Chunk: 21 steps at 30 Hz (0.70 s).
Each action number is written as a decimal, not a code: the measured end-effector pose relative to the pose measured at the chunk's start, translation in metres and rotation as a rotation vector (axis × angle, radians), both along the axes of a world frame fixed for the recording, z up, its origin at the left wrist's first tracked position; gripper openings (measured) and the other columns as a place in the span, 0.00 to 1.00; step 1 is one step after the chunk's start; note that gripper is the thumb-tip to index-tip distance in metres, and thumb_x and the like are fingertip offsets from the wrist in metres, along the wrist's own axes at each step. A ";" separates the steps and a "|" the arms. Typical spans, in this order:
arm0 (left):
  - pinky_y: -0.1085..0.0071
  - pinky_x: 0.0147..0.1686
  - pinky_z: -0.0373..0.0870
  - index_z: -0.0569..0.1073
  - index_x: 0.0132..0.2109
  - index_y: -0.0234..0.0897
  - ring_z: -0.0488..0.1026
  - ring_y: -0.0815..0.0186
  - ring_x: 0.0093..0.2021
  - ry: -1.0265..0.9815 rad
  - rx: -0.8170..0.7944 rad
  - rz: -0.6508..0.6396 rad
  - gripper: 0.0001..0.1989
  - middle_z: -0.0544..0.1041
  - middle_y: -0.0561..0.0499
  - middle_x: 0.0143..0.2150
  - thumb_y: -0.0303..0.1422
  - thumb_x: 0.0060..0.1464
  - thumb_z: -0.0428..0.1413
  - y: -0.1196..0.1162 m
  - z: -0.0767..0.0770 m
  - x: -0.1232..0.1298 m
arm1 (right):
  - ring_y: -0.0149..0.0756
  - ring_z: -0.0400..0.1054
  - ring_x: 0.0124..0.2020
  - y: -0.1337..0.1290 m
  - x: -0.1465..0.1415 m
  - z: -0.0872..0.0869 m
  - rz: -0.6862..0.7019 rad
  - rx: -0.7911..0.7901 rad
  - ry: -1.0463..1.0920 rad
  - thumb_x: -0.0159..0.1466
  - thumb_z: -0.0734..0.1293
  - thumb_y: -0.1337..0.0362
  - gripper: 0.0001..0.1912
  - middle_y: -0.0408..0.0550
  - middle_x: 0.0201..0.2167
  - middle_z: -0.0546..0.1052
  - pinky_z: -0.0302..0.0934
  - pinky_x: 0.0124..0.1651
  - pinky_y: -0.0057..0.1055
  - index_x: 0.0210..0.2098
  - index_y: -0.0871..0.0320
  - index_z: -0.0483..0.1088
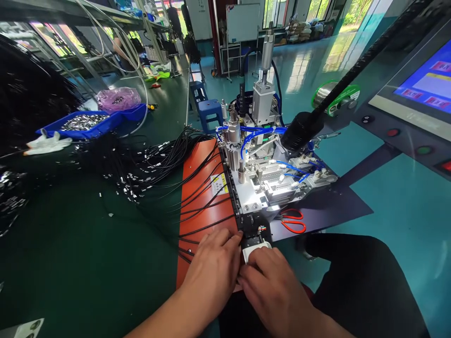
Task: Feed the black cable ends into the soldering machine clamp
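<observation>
Dark-green tabletop [91, 253], one orange board [207, 215], one machine [273, 164], two hands [215, 256] [270, 279] curled at its near end, cannot tell whether grasping

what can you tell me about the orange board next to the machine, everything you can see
The orange board is a long, flat, smooth strip with a slight sheen, perhaps plastic or painted. It lies between the green tabletop and the machine, with a white and yellow label near its machine-side edge. Several thin black cables lie across it. The left hand hides part of its near end; whether it touches the board is unclear.
</observation>
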State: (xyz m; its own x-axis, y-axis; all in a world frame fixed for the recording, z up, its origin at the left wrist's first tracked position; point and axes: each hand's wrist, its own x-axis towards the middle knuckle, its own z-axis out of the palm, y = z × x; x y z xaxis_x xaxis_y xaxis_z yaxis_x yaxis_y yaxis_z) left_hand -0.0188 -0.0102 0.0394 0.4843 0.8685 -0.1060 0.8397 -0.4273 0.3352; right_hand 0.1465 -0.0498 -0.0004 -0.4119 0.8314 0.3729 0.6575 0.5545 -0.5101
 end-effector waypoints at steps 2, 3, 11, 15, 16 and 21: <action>0.53 0.47 0.70 0.72 0.58 0.34 0.72 0.54 0.44 0.000 0.037 -0.021 0.24 0.74 0.43 0.44 0.27 0.53 0.58 -0.001 -0.003 0.001 | 0.38 0.60 0.31 0.000 0.000 0.000 0.015 -0.010 -0.009 0.66 0.61 0.74 0.11 0.46 0.28 0.70 0.51 0.37 0.36 0.30 0.57 0.71; 0.51 0.48 0.70 0.71 0.59 0.34 0.72 0.52 0.44 0.004 0.046 -0.026 0.27 0.74 0.43 0.44 0.26 0.49 0.60 -0.002 -0.004 0.001 | 0.38 0.61 0.31 0.000 0.000 0.000 0.023 -0.018 -0.014 0.65 0.61 0.74 0.11 0.46 0.28 0.70 0.51 0.38 0.37 0.30 0.57 0.71; 0.56 0.49 0.71 0.69 0.57 0.36 0.71 0.54 0.48 -0.167 0.044 0.014 0.25 0.72 0.43 0.50 0.27 0.51 0.60 0.004 0.004 -0.009 | 0.39 0.62 0.31 0.003 -0.001 0.009 0.013 -0.061 0.107 0.67 0.61 0.73 0.11 0.47 0.29 0.70 0.56 0.37 0.36 0.31 0.59 0.72; 0.66 0.39 0.70 0.72 0.41 0.38 0.71 0.63 0.38 -0.340 -0.040 0.031 0.11 0.73 0.49 0.37 0.30 0.68 0.45 0.009 0.017 -0.008 | 0.38 0.65 0.33 0.013 0.014 0.020 -0.037 -0.205 0.187 0.68 0.61 0.70 0.10 0.47 0.31 0.70 0.58 0.37 0.35 0.32 0.57 0.71; 0.67 0.38 0.70 0.72 0.40 0.38 0.71 0.64 0.38 -0.369 -0.055 0.006 0.12 0.73 0.50 0.36 0.30 0.69 0.45 0.009 0.018 -0.007 | 0.37 0.65 0.34 0.016 0.020 0.022 -0.053 -0.233 0.203 0.69 0.61 0.69 0.10 0.46 0.32 0.69 0.59 0.37 0.35 0.32 0.57 0.71; 0.69 0.43 0.71 0.75 0.50 0.39 0.73 0.65 0.42 -0.483 0.075 -0.136 0.08 0.76 0.48 0.43 0.31 0.65 0.54 0.009 0.005 0.005 | 0.36 0.68 0.36 0.027 0.049 0.026 -0.092 -0.335 0.253 0.71 0.61 0.64 0.09 0.45 0.34 0.70 0.63 0.40 0.33 0.35 0.55 0.71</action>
